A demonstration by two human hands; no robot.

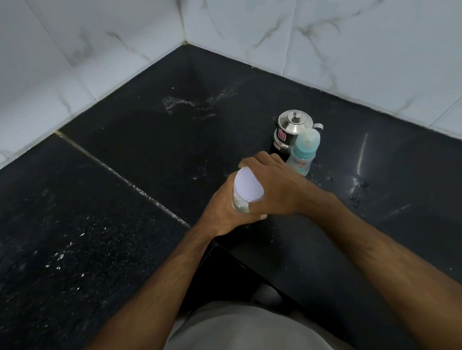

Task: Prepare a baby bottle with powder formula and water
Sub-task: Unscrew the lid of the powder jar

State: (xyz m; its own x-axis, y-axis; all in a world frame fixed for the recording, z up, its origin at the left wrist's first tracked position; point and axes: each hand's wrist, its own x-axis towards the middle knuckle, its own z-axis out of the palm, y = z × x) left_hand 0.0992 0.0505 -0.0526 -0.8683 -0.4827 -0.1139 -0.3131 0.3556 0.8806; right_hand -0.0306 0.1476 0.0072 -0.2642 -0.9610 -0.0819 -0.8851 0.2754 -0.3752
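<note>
Hands: we count two, both bare, meeting near the counter's front edge.
Left hand [223, 210]: we see its fingers curled round the lower body of the powder container, gripping it from the left.
Right hand [274, 185]: it lies over the container's far side and top edge, fingers wrapped round the lid rim.
Powder container [242, 206]: one, clear-walled with pale contents, held between our two hands; we cannot tell whether its base touches the counter.
Lid [248, 186]: one, white and round, sitting on the container, tilted toward us.
Baby bottle [303, 153]: one, pale blue with its cap on, standing upright on the counter just beyond the right hand.
Steel kettle [290, 131]: one, small, lidded with a knob, just behind the bottle, toward the counter's back edge.
Counter [111, 207]: one dark stone surface, running into a corner of white marbled wall tiles [98, 26]; we see pale specks and smears on it.
</note>
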